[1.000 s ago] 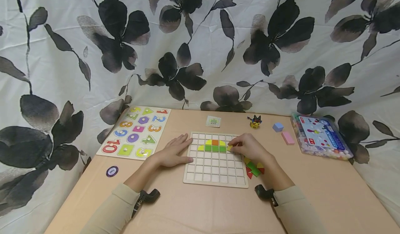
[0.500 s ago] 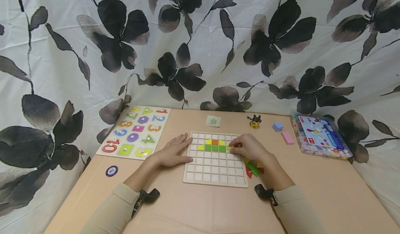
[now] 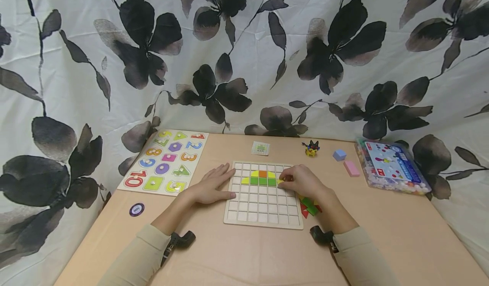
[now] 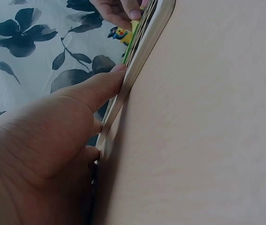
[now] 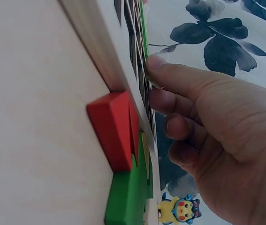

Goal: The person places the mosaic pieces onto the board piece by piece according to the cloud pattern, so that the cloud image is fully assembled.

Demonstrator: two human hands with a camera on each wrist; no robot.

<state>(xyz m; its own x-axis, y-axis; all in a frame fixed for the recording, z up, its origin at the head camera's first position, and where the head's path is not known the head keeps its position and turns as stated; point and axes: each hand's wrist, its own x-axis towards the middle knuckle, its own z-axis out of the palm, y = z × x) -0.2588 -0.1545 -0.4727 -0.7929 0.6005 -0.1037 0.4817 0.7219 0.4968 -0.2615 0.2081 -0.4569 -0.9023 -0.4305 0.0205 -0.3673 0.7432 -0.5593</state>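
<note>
a person's left hand [image 3: 211,187] lies outstretched left of frame center; the right hand [image 3: 307,181] pinches, right of center.

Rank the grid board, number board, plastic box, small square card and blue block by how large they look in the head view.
Largest to smallest:
1. Grid board and number board: too alike to rank
2. Plastic box
3. Small square card
4. Blue block

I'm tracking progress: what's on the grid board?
An orange piece sits between two yellow pieces above a green row, with a yellow piece at that row's left. The right hand pinches another yellow piece, hiding some grid board cells.
</note>
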